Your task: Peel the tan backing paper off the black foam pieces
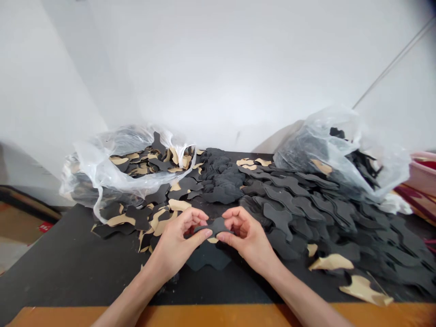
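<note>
Black wavy foam piece (215, 225) is gripped at frame centre between the bent fingers of left hand (175, 238) and right hand (245, 236); tan-backed pieces (127, 160) lie upper left, black pieces without backing (289, 211) right.

The bare left forearm (126, 297) and bare right forearm (299, 295) rise from seven and five o'clock; the bare left hand (175, 243) and bare right hand (247, 238) curl inward, pinching toward each other.

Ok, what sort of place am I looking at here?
Probably a small piecework or craft workshop handling die-cut parts: heaps of black foam-like cutouts and peeled tan backing paper cover a dark work surface, with more cutouts bagged in clear plastic bags.
</note>
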Demonstrator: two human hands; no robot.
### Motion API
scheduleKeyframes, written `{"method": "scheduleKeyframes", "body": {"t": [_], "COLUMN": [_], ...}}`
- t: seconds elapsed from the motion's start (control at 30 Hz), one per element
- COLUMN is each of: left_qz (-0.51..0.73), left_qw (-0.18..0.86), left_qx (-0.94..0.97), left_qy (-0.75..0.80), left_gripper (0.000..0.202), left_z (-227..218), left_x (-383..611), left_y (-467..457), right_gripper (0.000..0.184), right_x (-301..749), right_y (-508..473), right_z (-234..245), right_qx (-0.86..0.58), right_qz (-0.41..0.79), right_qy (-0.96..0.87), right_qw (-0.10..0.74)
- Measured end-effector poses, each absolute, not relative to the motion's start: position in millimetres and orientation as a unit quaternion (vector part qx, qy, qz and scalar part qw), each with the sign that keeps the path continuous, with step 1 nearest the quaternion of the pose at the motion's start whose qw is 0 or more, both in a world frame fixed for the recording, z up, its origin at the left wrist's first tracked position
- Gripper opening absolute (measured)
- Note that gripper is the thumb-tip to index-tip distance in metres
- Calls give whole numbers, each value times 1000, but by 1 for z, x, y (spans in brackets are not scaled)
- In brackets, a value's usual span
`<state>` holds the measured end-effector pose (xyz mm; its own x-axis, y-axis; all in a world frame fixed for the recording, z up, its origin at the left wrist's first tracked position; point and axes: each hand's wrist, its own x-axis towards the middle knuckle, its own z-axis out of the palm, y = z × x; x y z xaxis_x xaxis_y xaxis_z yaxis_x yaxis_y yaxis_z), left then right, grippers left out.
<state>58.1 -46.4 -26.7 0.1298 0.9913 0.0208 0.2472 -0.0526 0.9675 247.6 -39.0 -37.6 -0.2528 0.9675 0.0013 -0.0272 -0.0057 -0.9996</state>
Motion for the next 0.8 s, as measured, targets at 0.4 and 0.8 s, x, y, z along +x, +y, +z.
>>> {"method": "scheduleKeyframes", "body": {"t": [0.4, 0.8], "left_qz": [309, 304], "left_qw": [360, 204], "left_qx": [673, 740], "left_qy": [568, 565], "left_gripper": [3, 17], "left_z": [-32, -65], "left_x": [49, 49], "left_y": [-81, -101], "right_gripper": [34, 19], "right_x": [249, 245], "right_y": [-52, -55], "right_z": [-44, -47], "right_qx": [-480, -476], "right_qz": [530, 363], "right_qy": [-615, -755], "right_qw": [332, 267]}}
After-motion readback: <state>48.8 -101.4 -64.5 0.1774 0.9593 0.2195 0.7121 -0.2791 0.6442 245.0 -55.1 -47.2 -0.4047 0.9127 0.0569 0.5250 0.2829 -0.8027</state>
